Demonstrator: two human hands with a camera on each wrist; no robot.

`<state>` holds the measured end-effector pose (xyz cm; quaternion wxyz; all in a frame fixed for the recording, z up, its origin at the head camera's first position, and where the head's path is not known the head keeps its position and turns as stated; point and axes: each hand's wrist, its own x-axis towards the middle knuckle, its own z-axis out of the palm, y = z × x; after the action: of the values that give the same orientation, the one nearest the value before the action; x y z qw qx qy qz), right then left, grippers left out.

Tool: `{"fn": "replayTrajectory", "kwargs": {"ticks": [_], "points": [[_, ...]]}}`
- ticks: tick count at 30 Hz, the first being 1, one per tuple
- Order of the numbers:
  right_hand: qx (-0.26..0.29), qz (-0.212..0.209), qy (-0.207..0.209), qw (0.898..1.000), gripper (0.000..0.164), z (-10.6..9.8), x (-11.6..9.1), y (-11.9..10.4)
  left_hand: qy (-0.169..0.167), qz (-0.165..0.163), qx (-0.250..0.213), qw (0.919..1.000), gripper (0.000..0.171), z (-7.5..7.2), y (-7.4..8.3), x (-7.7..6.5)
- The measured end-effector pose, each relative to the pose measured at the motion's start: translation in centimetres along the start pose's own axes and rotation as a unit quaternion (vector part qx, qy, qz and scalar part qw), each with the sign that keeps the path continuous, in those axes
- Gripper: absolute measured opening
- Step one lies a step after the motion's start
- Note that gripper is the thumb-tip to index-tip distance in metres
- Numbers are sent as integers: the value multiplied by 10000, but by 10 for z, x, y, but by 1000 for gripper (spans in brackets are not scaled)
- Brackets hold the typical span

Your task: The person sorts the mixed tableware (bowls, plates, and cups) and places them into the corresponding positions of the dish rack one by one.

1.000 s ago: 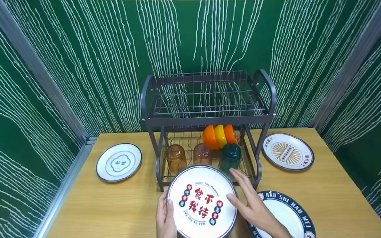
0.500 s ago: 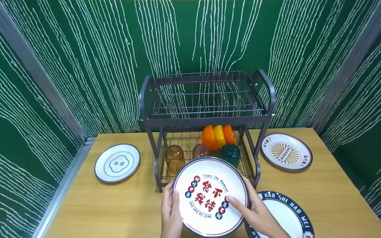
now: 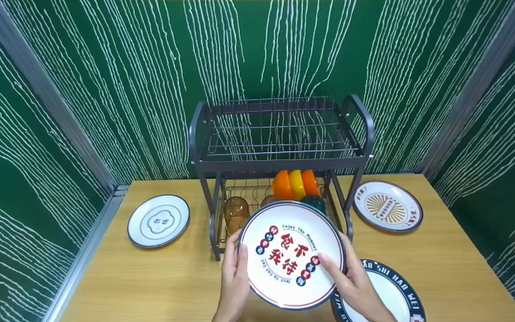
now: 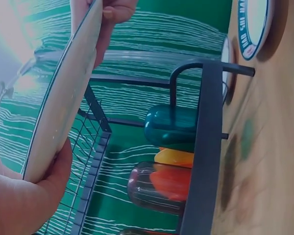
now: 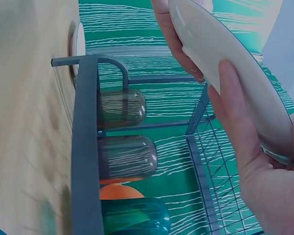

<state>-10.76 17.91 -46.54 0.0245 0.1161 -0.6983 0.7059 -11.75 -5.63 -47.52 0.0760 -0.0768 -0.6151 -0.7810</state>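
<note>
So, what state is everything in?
Round white plate with red characters, tilted, held by left hand and right hand
Clear amber tumbler, upside down
Clear brownish tumbler, upside down
Clear green tumbler, upside down
Round orange bowls, on edge
Round yellow bowl, on edge
White grey-motif plate, face up
White sunburst plate, face up
White navy-rimmed plate, face up
Dark metal two-tier rack, standing

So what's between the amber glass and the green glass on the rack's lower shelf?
A pinkish-brown glass, clearest in the right wrist view; in the head view, the held plate hides most of it.
</note>
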Motion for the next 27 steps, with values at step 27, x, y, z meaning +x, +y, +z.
{"fn": "replayTrajectory", "kwargs": {"ticks": [27], "points": [[-724, -2331, 559, 9681, 58, -21, 13, -66, 501, 985, 679, 9916, 31, -37, 14, 23]]}}
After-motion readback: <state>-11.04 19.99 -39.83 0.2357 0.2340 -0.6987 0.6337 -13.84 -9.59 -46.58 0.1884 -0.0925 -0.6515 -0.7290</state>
